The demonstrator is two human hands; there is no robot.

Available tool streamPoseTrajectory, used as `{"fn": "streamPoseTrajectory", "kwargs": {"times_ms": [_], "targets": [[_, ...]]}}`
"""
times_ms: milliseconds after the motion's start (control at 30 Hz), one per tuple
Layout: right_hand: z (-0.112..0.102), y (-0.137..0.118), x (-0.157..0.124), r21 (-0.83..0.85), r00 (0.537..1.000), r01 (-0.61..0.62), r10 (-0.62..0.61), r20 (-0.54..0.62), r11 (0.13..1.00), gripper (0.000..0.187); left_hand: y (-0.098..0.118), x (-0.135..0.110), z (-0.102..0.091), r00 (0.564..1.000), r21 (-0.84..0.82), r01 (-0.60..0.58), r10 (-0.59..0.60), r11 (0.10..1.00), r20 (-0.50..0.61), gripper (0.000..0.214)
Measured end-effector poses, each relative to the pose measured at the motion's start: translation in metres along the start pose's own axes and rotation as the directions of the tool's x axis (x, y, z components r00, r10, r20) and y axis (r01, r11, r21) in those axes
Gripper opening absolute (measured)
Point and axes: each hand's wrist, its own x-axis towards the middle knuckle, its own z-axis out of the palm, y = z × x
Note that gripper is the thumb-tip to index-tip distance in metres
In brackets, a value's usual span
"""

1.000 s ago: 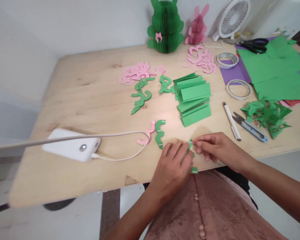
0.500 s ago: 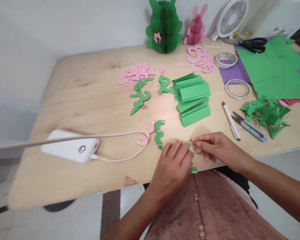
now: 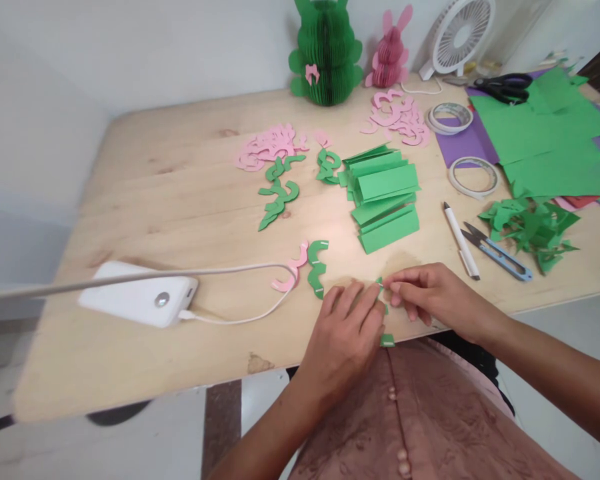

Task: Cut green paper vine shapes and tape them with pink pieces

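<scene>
My left hand point(image 3: 347, 327) lies over a green paper cutout point(image 3: 387, 341), its fingers stretched flat and holding the piece down on the table. Most of that cutout is hidden beneath the fingers; only bits along its right side show. At its upper end my right hand point(image 3: 423, 290) pinches thumb and forefinger together on what looks like a thin white strip. To the left of my hands lie a wavy green cutout point(image 3: 318, 270) with small white strips on it and a wavy pink cutout point(image 3: 300, 257) with similar strips.
A white power bank point(image 3: 140, 293) sits left, its cable looping toward the pink cutout. Folded green paper point(image 3: 387, 183) lies ahead. Rightward are a white pen point(image 3: 461, 241), blue thread snips point(image 3: 500, 253), green scraps point(image 3: 530, 227) and tape rolls point(image 3: 474, 177). Honeycomb paper figures point(image 3: 329, 57) stand behind.
The camera view has shifted very slightly. Both hands keep practically the same place and pose, the right fingertips still pinched at the cutout's upper end.
</scene>
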Motion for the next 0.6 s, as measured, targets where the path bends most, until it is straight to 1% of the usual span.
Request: {"fn": "streamPoseTrajectory", "kwargs": {"times_ms": [367,500,600], "targets": [[-0.0009,-0.0065,-0.0014,0.039,0.999,-0.053,0.053,0.003,0.998,0.020,0.0000,0.0014,-0.0004,0.999,-0.029,0.016,-0.016,0.999,0.030,0.016],[-0.0019,-0.0086,-0.0047,0.090,0.998,-0.068,0.066,0.020,0.994,0.019,-0.0002,0.0015,-0.0004,0.999,-0.031,0.015,-0.014,0.999,0.032,0.015],[-0.0026,-0.0098,-0.0075,0.149,0.994,-0.111,0.109,0.025,0.983,0.020,-0.0001,0.0018,-0.0004,1.000,-0.025,0.013,-0.012,1.000,0.029,0.014]]}}
